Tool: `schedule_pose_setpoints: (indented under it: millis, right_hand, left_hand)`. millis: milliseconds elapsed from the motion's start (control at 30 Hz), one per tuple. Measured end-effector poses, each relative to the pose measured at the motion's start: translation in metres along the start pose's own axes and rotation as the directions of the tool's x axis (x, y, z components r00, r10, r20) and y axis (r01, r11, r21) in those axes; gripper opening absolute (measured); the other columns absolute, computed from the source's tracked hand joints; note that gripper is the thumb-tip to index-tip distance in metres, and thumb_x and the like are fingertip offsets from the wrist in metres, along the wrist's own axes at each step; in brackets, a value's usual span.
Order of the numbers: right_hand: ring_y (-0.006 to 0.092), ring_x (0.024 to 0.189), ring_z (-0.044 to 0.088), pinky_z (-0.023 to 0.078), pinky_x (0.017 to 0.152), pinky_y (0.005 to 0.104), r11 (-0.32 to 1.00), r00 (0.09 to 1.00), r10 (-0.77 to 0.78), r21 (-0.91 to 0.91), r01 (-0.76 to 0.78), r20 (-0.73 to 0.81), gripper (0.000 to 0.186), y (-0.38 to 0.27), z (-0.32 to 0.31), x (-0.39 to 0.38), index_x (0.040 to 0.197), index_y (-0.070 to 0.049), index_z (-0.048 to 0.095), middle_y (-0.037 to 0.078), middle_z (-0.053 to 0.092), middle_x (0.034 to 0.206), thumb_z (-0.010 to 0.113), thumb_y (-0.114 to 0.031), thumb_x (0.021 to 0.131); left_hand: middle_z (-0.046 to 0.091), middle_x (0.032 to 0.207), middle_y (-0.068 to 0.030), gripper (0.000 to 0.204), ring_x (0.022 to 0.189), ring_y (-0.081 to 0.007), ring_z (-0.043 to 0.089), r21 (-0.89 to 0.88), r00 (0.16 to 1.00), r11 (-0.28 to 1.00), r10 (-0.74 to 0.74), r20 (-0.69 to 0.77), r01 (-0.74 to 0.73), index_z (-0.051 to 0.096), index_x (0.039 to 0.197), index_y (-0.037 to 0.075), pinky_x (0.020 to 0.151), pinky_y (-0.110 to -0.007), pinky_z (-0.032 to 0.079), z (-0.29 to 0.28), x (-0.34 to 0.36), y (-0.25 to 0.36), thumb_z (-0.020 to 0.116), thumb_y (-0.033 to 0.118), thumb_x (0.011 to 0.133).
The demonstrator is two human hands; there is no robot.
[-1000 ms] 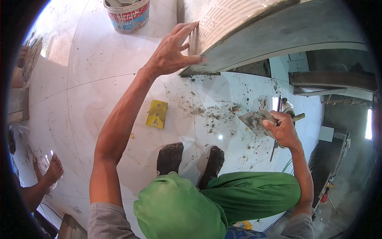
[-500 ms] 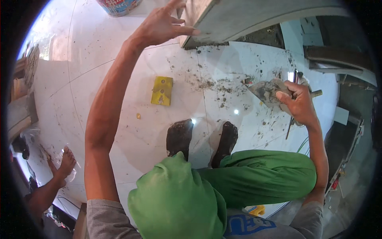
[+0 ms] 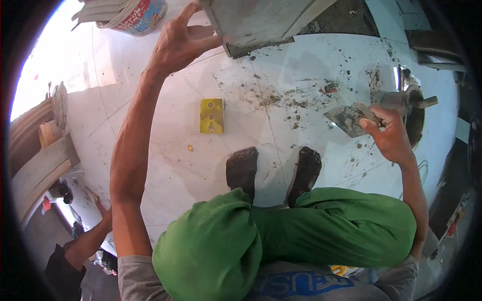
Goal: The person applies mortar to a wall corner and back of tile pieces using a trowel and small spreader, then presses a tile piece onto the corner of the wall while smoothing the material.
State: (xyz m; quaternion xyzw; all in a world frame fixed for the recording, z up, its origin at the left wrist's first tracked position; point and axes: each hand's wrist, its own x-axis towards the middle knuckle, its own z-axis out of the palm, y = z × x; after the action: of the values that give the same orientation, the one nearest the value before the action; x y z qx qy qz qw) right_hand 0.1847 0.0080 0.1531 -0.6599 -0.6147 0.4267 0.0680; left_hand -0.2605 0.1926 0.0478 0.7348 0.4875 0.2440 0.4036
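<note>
My left hand (image 3: pixel 175 45) is at the left edge of a grey panel (image 3: pixel 256 22), with fingers and thumb bent around that edge. The panel stands tilted at the top of the view, its far part cut off. At the right, my right hand (image 3: pixel 389 130) is closed around a trowel, mostly hiding its handle. The pointed trowel blade (image 3: pixel 346 120) is smeared with grey mortar and points left, above the floor. A yellow block (image 3: pixel 212 116) with round marks lies on the floor between my hands.
Crumbs of mortar (image 3: pixel 296 104) litter the pale tiled floor (image 3: pixel 165 135). A bucket (image 3: pixel 143 19) with grey strips on top stands at upper left. Beside the trowel lies a round container (image 3: pixel 414 113) with a stick. Another person's limb (image 3: pixel 88 241) shows at lower left.
My left hand has closed in on the panel's edge, and the panel's face is turned more toward me. My right hand still holds the trowel. The view has shifted, showing more of the bucket.
</note>
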Motion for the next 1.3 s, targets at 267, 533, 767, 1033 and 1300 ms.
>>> schedule_pose_setpoints:
  millis: [267,533,767,1033,1300]
  right_hand:
    - [0.0049,0.070,0.038,0.033,0.060,0.0292,0.927,0.993,0.043,0.366,-0.079,0.106,0.027,0.110,0.055,0.040,0.085,-0.003,0.063,-0.006,0.048,0.073,0.072,-0.022,0.102]
    - [0.0031,0.073,0.042,0.034,0.064,0.0272,0.654,0.987,0.033,0.744,-0.141,0.157,0.021,0.144,0.113,0.075,0.096,-0.005,0.070,-0.009,0.056,0.080,0.076,-0.025,0.100]
    - [0.0023,0.072,0.043,0.034,0.065,0.0255,0.578,0.969,0.046,0.785,-0.224,0.242,0.019,0.156,0.119,0.087,0.099,-0.007,0.074,-0.010,0.057,0.080,0.075,-0.026,0.099]
    - [0.0022,0.069,0.040,0.033,0.063,0.0262,0.580,0.977,0.026,0.793,-0.185,0.209,0.016,0.165,0.124,0.096,0.098,-0.008,0.073,-0.011,0.055,0.077,0.075,-0.023,0.099]
    - [0.0025,0.072,0.047,0.038,0.063,0.0261,0.569,0.960,0.037,0.784,-0.248,0.277,0.018,0.174,0.117,0.095,0.110,-0.005,0.075,-0.008,0.065,0.087,0.074,-0.020,0.100]
  left_hand:
    - [0.081,0.107,-0.0121,0.042,0.101,-0.0238,0.078,0.082,0.996,0.996,0.039,0.079,-0.046,0.074,0.122,-0.001,0.091,-0.039,0.061,-0.001,0.009,0.025,0.088,0.023,0.090]
    - [0.081,0.112,-0.0109,0.033,0.104,-0.0236,0.074,0.401,0.995,0.916,-0.014,0.098,-0.027,0.079,0.116,0.003,0.092,-0.040,0.058,-0.008,0.003,0.033,0.087,0.022,0.090]
    - [0.081,0.110,-0.0111,0.035,0.100,-0.0236,0.074,0.474,0.982,0.876,-0.156,0.104,0.089,0.080,0.115,0.004,0.091,-0.038,0.058,-0.004,0.009,0.051,0.087,0.025,0.088]
    - [0.081,0.105,-0.0093,0.034,0.095,-0.0235,0.074,0.525,0.983,0.848,-0.149,0.108,0.071,0.081,0.112,0.004,0.088,-0.037,0.059,-0.004,0.010,0.059,0.086,0.028,0.089]
    - [0.079,0.107,-0.0078,0.028,0.097,-0.0249,0.074,0.645,0.972,0.762,-0.102,0.211,-0.060,0.080,0.110,0.007,0.088,-0.038,0.059,-0.003,0.014,0.061,0.086,0.025,0.090]
